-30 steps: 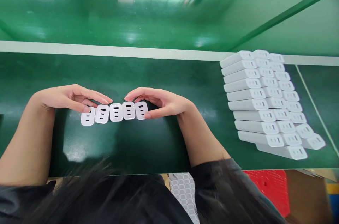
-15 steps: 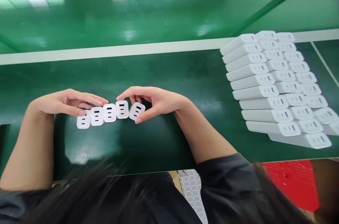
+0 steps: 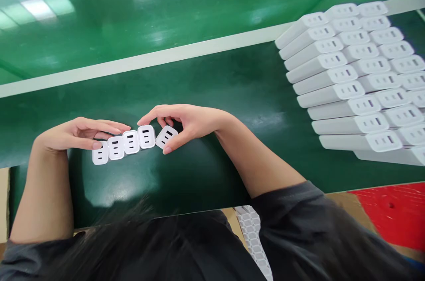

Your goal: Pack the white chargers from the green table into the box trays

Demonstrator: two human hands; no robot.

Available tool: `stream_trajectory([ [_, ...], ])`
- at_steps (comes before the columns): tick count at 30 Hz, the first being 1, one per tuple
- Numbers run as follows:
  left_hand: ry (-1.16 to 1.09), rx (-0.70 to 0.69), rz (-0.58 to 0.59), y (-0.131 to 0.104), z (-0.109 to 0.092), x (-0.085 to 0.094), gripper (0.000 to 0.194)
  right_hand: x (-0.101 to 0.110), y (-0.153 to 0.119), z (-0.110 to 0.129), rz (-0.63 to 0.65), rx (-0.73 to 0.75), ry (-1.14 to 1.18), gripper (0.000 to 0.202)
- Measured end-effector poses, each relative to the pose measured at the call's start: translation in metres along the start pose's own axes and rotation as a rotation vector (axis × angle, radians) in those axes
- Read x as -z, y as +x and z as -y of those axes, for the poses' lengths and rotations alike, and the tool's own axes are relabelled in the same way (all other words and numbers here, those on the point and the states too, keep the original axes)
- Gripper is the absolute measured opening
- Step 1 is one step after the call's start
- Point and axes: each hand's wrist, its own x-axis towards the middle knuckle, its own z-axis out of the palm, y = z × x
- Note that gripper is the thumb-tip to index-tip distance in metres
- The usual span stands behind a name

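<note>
Right hand (image 3: 189,121) on charger (image 3: 164,136), carton (image 3: 234,224) below

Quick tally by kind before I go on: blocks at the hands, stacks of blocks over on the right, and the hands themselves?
Blocks at the hands: 5
Stack: 1 (runs past the frame's right edge, so its blocks can't be fully counted)
Hands: 2 (left hand, right hand)
Total: 8

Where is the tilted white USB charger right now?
In the head view, just left of centre, the tilted white USB charger is held by the right hand, by the right end of four lined-up chargers.
</note>
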Motion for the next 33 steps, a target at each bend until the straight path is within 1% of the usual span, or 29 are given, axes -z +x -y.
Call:
stream_trajectory([
  [4,-0.005,-0.046,0.007,0.002,-0.001,-0.001,0.042,0.0,-0.001,0.001,-0.007,-0.005,0.027,0.062],
  [8,0.0,-0.029,-0.003,0.003,-0.002,-0.002,0.041,0.001,-0.001,0.0,-0.048,0.024,0.14,0.056],
  [11,-0.013,-0.017,-0.016,0.001,-0.001,-0.002,0.04,0.001,0.0,-0.002,-0.161,0.046,0.215,0.047],
  [14,-0.031,-0.002,-0.072,-0.004,0.0,-0.001,0.039,-0.001,0.002,-0.004,-0.327,0.032,0.236,0.037],
  [16,-0.002,0.012,-0.179,-0.006,0.001,-0.001,0.036,-0.004,0.004,-0.007,-0.453,0.015,0.19,0.033],
  [17,0.022,0.005,-0.268,-0.005,0.001,-0.001,0.033,-0.006,0.006,-0.008,-0.521,0.009,0.143,0.033],
  [18,0.045,-0.013,-0.376,-0.003,0.002,-0.002,0.03,-0.007,0.007,-0.01,-0.59,0.005,0.082,0.032],
  [20,0.097,-0.074,-0.628,0.004,0.003,-0.005,0.026,-0.009,0.009,-0.012,-0.703,-0.005,-0.064,0.033],
  [22,0.158,-0.13,-0.854,0.015,0.005,-0.009,0.027,-0.011,0.01,-0.014,-0.745,-0.017,-0.205,0.033],
  [23,0.196,-0.14,-0.938,0.021,0.006,-0.012,0.029,-0.012,0.01,-0.015,-0.738,-0.02,-0.259,0.034],
  [24,0.232,-0.143,-0.998,0.027,0.007,-0.014,0.031,-0.013,0.01,-0.016,-0.722,-0.019,-0.298,0.034],
  [25,0.256,-0.143,-1.033,0.033,0.008,-0.017,0.033,-0.014,0.011,-0.016,-0.703,-0.014,-0.321,0.036],
  [27,0.27,-0.139,-1.037,0.043,0.008,-0.023,0.036,-0.017,0.011,-0.016,-0.67,0.006,-0.333,0.038],
  [30,0.248,-0.14,-0.953,0.053,0.006,-0.033,0.04,-0.022,0.013,-0.014,-0.596,0.063,-0.322,0.037],
  [33,0.198,-0.155,-0.862,0.056,0.005,-0.038,0.042,-0.024,0.013,-0.012,-0.514,0.085,-0.319,0.036],
])
